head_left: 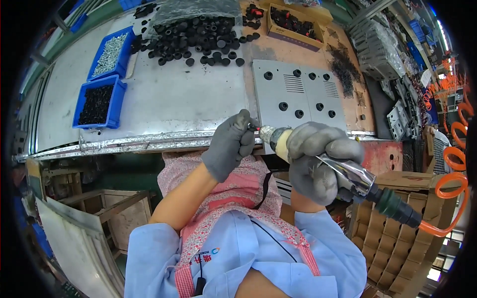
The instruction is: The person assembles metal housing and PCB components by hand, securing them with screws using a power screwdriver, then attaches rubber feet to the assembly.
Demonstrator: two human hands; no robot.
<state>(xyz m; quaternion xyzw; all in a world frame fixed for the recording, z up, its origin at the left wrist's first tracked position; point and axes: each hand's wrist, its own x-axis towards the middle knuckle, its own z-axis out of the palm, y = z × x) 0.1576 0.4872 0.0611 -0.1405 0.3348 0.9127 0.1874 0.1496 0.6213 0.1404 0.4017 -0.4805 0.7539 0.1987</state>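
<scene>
My right hand (323,159), in a grey glove, is wrapped round an air screwdriver (350,174) with a chrome body and a taped pale nose. The tool lies slantwise, its tip pointing left toward my other hand. My left hand (229,144), also gloved in grey, is closed with thumb and finger pinched at the tip. A small dark piece shows there, too little of it visible to name. Just beyond the tool lie two light grey metal panels (271,102) side by side, with slots and several black rubber feet (283,106) standing on them.
A heap of black rubber feet (198,39) spills from a clear bag at the back. Two blue bins, one with silvery screws (110,55), one with black screws (95,104), stand left. An open carton (294,37) sits far right. An orange coiled hose (454,193) trails right.
</scene>
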